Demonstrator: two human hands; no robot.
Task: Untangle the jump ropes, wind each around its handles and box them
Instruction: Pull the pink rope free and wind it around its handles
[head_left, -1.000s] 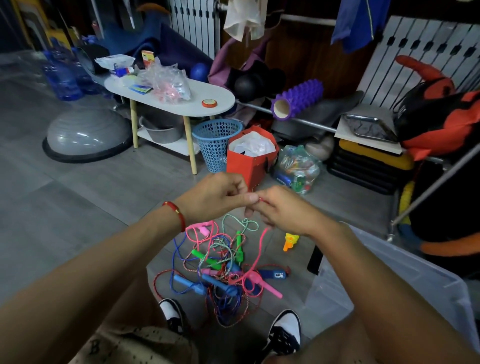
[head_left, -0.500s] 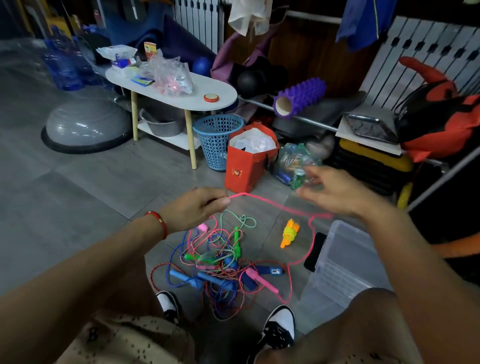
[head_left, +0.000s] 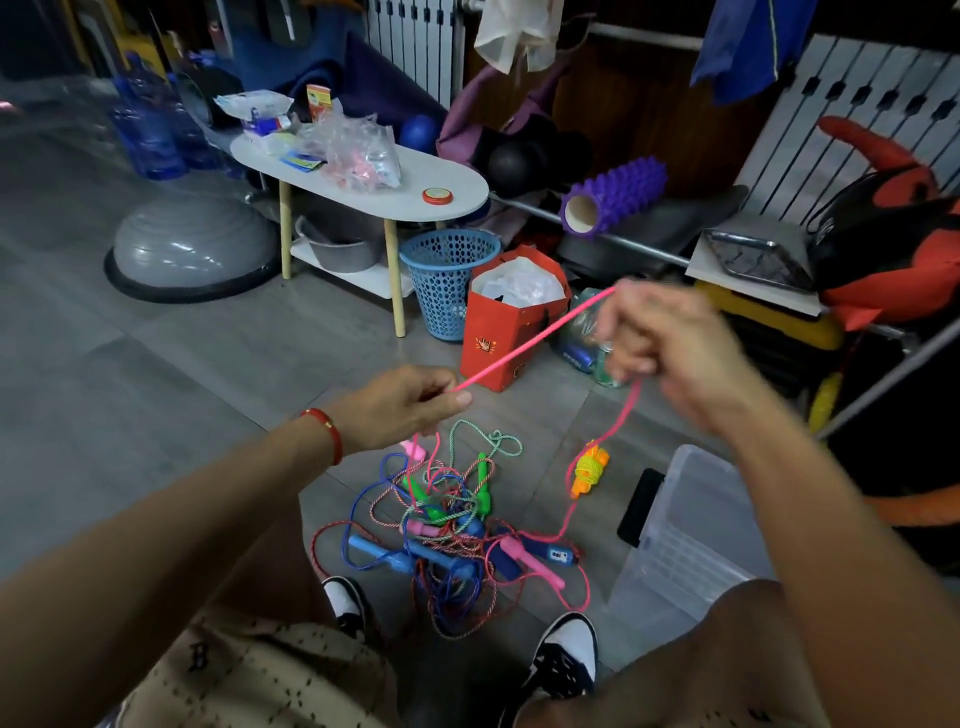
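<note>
Head view is showing the left hand (head_left: 405, 405) pinching the pink rope (head_left: 530, 345) at frame centre, while the blurred right hand (head_left: 660, 343) is seemingly curling round it. Light and limp, it is trailing into the tangle (head_left: 447, 525) at lower centre, so gripping near a handle looks surest.

We've got the tangled pile of jump ropes (head_left: 441, 530) on the floor right in front of our shoes (head_left: 563, 657). One wound-up rope (head_left: 589, 470) lies on its own just right of the pile, and the storage box (head_left: 685, 540) stands further right with a phone (head_left: 640, 499) against its left wall. Behind the pile there's a paper bag (head_left: 506, 332), a basket (head_left: 447, 280) to its left, then a small table (head_left: 452, 200).
</note>
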